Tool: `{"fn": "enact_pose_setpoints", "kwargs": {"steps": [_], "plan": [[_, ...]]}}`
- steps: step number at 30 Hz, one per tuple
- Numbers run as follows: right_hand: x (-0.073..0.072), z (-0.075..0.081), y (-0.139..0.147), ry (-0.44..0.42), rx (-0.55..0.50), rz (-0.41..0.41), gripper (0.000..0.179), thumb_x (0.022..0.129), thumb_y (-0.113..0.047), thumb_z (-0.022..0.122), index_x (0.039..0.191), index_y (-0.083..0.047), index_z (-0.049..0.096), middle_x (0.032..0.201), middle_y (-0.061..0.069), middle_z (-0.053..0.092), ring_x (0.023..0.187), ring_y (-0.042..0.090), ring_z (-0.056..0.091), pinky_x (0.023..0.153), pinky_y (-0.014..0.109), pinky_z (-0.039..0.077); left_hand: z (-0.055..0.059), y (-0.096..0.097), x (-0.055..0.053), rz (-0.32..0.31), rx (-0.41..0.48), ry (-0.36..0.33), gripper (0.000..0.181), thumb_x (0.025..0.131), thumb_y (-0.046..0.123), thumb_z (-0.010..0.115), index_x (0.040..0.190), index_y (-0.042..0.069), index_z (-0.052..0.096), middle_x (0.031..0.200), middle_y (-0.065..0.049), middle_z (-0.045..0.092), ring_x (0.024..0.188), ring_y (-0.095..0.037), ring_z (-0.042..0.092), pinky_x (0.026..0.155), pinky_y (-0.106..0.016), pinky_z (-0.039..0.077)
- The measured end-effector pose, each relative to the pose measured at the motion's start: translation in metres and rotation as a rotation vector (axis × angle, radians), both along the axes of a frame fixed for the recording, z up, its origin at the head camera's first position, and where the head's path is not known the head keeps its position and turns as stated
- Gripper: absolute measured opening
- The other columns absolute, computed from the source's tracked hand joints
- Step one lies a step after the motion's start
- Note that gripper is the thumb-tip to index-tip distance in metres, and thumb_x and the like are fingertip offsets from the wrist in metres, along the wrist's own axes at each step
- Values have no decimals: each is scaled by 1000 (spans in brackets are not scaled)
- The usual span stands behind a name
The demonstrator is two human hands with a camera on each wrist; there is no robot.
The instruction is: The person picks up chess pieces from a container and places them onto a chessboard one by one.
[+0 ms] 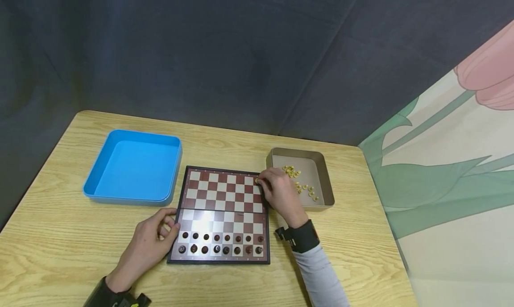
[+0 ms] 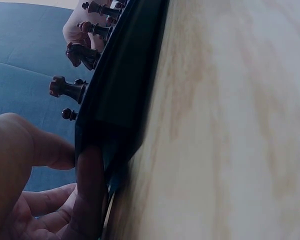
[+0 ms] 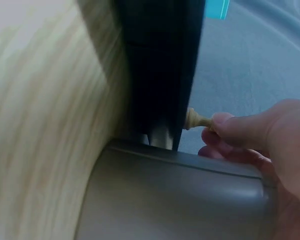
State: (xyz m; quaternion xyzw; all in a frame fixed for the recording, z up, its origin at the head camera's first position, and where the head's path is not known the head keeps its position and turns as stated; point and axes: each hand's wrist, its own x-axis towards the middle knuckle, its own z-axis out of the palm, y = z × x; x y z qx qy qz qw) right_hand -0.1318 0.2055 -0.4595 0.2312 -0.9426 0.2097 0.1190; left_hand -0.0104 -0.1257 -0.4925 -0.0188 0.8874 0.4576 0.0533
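A folding chessboard (image 1: 218, 215) lies on the table, dark chess pieces (image 1: 217, 249) standing in two rows along its near side. My left hand (image 1: 149, 239) holds the board's left edge, thumb at the rim and a finger against the side, also seen in the left wrist view. At the far right corner, my right hand (image 1: 279, 192) pinches a pale yellow chess piece (image 3: 194, 120) between thumb and finger. The right wrist view shows its base at the board's surface; whether it fully rests there I cannot tell. Which piece it is stays hidden by the fingers.
Right of the board, a grey-brown metal tin (image 1: 327, 182) holds several loose yellow chess pieces (image 1: 290, 171), partly behind my right hand. A blue tray (image 1: 138, 168) stands to the left. Dark cloth (image 1: 209, 61) hangs behind the wooden table (image 1: 96, 235).
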Motion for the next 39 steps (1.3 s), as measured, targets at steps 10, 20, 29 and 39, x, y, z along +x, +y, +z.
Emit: {"fn": "enact_pose_setpoints", "kwargs": {"steps": [10,20,29,39], "plan": [[0,0,-1,-8,5,-5,6,95,-8,71,96,-8,77,97,5,72,88,21,67,73,36,60,1,0,0,-1,-7,4,40,94,12,70,131,-1,64,88,-2,66,65,-7,59,52,-22,46],[0,3,-1,-9,11,-1,7,96,-9,70,97,-7,77,106,6,70,93,23,68,74,35,61,-1,0,0,6,-14,14,40,94,12,71,130,-1,65,88,-2,66,65,-7,59,53,-22,46],[-6,18,20,113,-55,-3,10,95,-5,71,101,-1,77,108,13,71,102,30,68,84,42,61,0,0,0,11,-11,-5,40,94,14,71,131,-1,65,89,-3,67,65,-8,60,52,-22,47],[-9,31,65,52,-54,-130,11,93,1,71,103,4,75,106,17,71,92,31,68,73,43,60,-1,-1,0,2,-5,10,41,94,13,71,132,-2,64,89,-3,67,64,-7,59,52,-22,46]]}}
